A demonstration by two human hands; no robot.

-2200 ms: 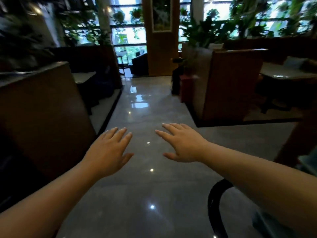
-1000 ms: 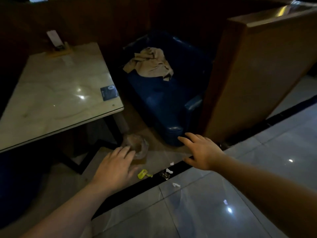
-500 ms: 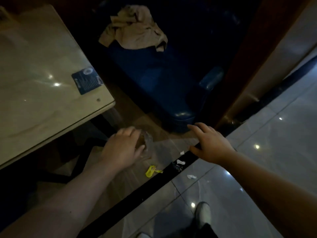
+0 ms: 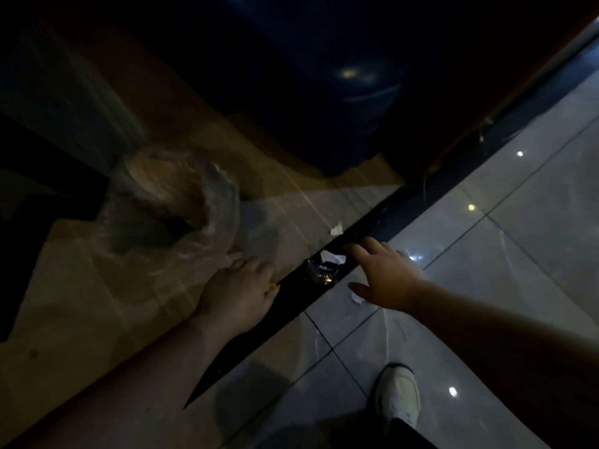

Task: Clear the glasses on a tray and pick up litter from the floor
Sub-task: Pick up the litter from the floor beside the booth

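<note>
Litter lies on the floor along a black strip (image 4: 372, 222). My left hand (image 4: 238, 288) rests low on the beige floor with its fingers bent down over a yellow wrapper (image 4: 275, 287); only the wrapper's tip shows. My right hand (image 4: 385, 273) hovers open, fingers spread, just right of a dark crumpled wrapper (image 4: 319, 274) and a white paper scrap (image 4: 332, 257). Another white scrap (image 4: 336, 229) lies further up the strip. A third white scrap (image 4: 356, 298) peeks out under my right wrist. No tray or glasses are in view.
A small bin with a clear plastic liner (image 4: 168, 202) stands just beyond my left hand. A dark blue seat (image 4: 340, 102) rises behind the litter. Black table legs (image 4: 48, 176) are at the left. My white shoe (image 4: 397, 393) stands on the grey tiles.
I have bent down much closer to the floor. My left hand moved from the bin's rim down onto the yellow wrapper. My right hand dropped towards the dark wrapper.
</note>
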